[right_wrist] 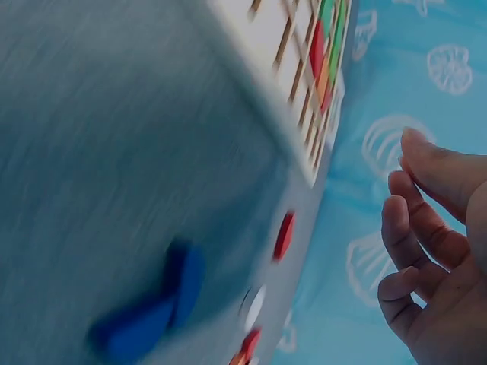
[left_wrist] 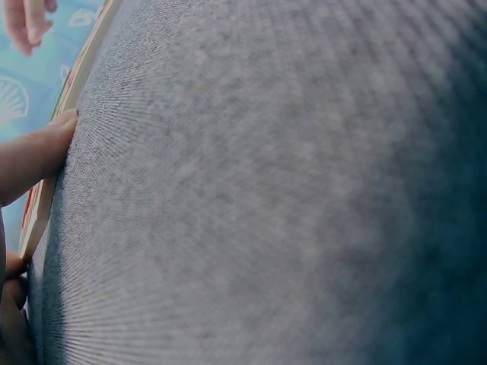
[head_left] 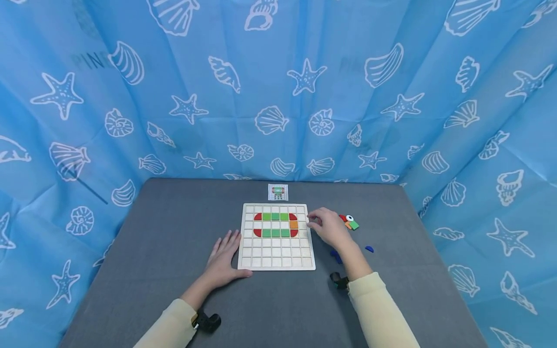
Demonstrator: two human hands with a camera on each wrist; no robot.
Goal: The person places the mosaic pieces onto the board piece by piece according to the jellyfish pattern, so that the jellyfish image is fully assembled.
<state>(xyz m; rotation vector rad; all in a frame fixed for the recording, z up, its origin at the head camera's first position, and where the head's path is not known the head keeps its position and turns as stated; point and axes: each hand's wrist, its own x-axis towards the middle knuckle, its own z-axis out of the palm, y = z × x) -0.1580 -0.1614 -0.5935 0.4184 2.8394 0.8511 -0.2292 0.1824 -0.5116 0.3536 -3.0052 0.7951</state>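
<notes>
A pale wooden grid board [head_left: 278,251] lies on the grey table, with red, green and orange pieces forming a ring in its upper cells. The orange square [head_left: 294,224] sits at the ring's right side. My left hand [head_left: 223,263] rests at the board's left edge, fingers spread and thumb by the lower left corner; in the left wrist view that thumb [left_wrist: 38,156] touches the board's side. My right hand [head_left: 332,227] hovers by the board's upper right edge. In the right wrist view its fingers [right_wrist: 426,228] are loosely bent, with nothing visible between thumb and forefinger.
Behind the board lies a small pattern card [head_left: 278,192]. Right of my right hand are loose pieces, among them a green piece [head_left: 354,225] and a white disc [head_left: 349,218]. Blue pieces [head_left: 369,249] lie nearer me, partly hidden by the forearm. A blue shell-print curtain [head_left: 278,96] hangs behind.
</notes>
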